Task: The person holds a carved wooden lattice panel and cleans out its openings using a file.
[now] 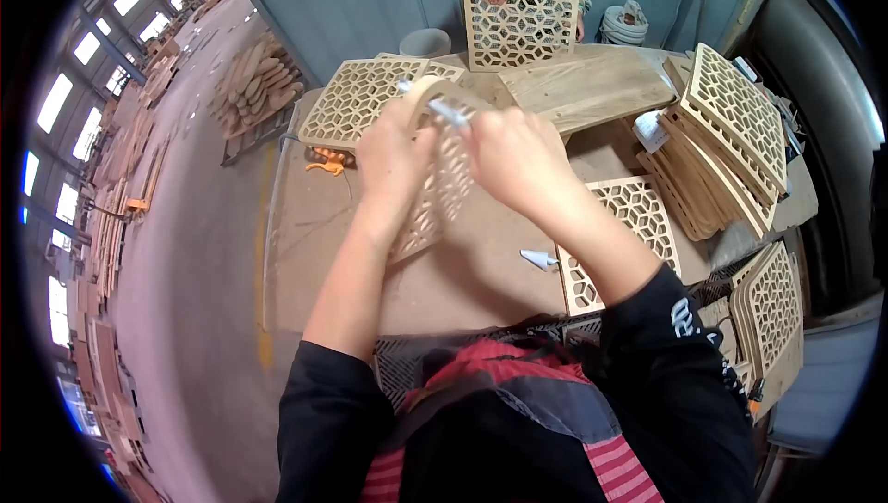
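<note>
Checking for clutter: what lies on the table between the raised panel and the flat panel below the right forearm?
A pale blue pointed piece, close to the flat panel; the rest of that tabletop stretch looks bare in the head view.

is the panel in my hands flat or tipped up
Tipped up: the lattice panel looks steeply foreshortened, its blurred upper edge raised between left hand and right hand.

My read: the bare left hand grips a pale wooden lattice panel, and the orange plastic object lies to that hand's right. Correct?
Wrong side: the head view shows the orange plastic object left of the bare left hand, which grips the pale lattice panel.
</note>
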`<act>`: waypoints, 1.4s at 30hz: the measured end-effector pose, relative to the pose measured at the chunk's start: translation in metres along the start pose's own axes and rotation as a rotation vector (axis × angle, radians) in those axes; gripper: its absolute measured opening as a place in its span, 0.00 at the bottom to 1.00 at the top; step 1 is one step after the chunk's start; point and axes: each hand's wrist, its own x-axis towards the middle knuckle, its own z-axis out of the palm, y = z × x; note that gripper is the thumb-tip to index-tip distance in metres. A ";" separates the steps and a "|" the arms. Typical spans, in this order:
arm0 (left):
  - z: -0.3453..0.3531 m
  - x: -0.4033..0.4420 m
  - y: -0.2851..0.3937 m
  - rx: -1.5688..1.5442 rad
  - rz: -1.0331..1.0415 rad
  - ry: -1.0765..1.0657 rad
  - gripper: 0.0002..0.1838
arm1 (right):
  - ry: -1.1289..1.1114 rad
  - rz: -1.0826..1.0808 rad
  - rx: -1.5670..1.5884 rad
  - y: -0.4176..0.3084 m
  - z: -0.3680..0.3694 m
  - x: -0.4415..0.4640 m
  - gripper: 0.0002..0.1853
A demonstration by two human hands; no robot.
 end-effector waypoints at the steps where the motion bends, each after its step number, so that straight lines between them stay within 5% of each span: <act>1: -0.002 0.004 -0.009 0.031 -0.103 -0.030 0.18 | 0.004 -0.012 0.000 -0.002 -0.003 -0.010 0.13; 6: -0.001 -0.008 0.003 -0.010 -0.100 -0.021 0.23 | -0.007 0.013 -0.009 -0.005 0.007 0.001 0.11; 7: 0.000 -0.008 0.006 -0.001 -0.123 -0.047 0.20 | 0.025 -0.032 0.014 -0.002 0.009 0.008 0.17; 18: -0.011 -0.014 0.013 -0.027 -0.094 -0.057 0.16 | -0.020 -0.006 0.071 -0.004 0.010 0.014 0.15; 22: -0.013 -0.006 -0.001 0.020 -0.034 0.030 0.16 | -0.153 0.072 0.317 -0.006 0.001 0.010 0.17; 23: -0.009 -0.006 -0.018 -0.078 -0.189 -0.010 0.17 | -0.149 0.025 0.362 -0.003 0.004 0.005 0.17; 26: -0.012 -0.012 -0.009 0.014 -0.189 0.000 0.17 | -0.282 0.126 0.339 -0.006 -0.008 0.007 0.17; 30: -0.004 -0.015 -0.002 -0.026 -0.137 -0.028 0.17 | -0.085 0.052 0.241 -0.002 0.007 0.019 0.17; 34: -0.009 -0.007 -0.011 0.012 -0.205 0.008 0.17 | -0.244 0.108 0.367 -0.008 -0.012 0.005 0.17; 38: -0.008 -0.018 0.007 0.033 -0.050 -0.025 0.18 | -0.114 0.093 0.207 -0.007 -0.001 0.011 0.18; 42: -0.003 -0.011 0.010 0.019 -0.103 -0.039 0.17 | -0.109 0.066 0.190 0.002 0.008 0.021 0.17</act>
